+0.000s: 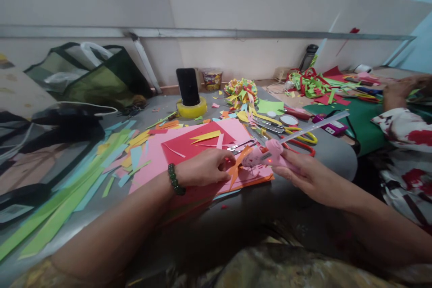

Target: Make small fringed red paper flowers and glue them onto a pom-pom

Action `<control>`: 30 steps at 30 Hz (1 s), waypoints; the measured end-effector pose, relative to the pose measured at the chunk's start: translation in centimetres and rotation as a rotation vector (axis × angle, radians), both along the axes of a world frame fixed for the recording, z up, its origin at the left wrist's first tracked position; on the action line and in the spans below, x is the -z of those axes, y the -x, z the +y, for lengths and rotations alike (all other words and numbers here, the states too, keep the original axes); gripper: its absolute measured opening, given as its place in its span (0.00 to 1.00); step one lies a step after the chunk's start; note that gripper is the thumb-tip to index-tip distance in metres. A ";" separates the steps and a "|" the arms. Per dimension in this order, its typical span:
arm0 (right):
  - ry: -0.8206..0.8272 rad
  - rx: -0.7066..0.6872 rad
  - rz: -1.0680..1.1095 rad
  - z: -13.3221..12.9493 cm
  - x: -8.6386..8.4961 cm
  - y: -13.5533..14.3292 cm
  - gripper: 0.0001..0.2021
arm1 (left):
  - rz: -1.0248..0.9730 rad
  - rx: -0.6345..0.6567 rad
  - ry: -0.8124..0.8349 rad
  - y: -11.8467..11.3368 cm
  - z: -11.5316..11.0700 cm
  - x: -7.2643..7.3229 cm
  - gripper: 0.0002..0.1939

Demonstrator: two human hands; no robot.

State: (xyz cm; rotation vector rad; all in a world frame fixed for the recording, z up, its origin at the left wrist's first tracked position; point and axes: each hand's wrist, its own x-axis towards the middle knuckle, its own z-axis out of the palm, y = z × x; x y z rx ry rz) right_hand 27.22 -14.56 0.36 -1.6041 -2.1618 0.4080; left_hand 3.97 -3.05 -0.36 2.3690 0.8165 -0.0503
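Observation:
My right hand [305, 173] grips a pink glue gun [266, 155] with a clear glue stick sticking out behind it; its nozzle points left and down at an orange zigzag paper piece [238, 167]. My left hand [205, 167], with a green bead bracelet on the wrist, pinches that orange piece against a stack of pink and red paper sheets [189, 146]. A yellow zigzag cut-out [205, 136] lies on the red sheet.
Scissors [297, 137], a cutter and paper scraps lie behind the glue gun. A phone stands in a yellow tape roll [191, 108]. A folded paper ball [240, 91] sits further back. Green strips [60, 207] lie left. Another person's sleeve [403, 128] is at right.

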 end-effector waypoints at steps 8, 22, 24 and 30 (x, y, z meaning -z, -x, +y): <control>0.027 -0.035 0.003 -0.3 0.0 0.5 0.16 | -0.012 0.007 0.003 0.0 0.0 0.1 0.17; -0.056 0.060 0.045 0.3 -0.6 -0.6 0.18 | -0.001 -0.014 0.016 -0.1 -0.1 -0.2 0.19; -0.123 0.116 0.096 0.2 -0.9 -0.7 0.19 | 0.003 -0.017 0.017 -0.1 -0.1 -0.2 0.20; -0.331 0.331 0.225 0.1 -1.1 -1.8 0.20 | -0.007 -0.033 0.029 0.0 -0.1 -0.2 0.19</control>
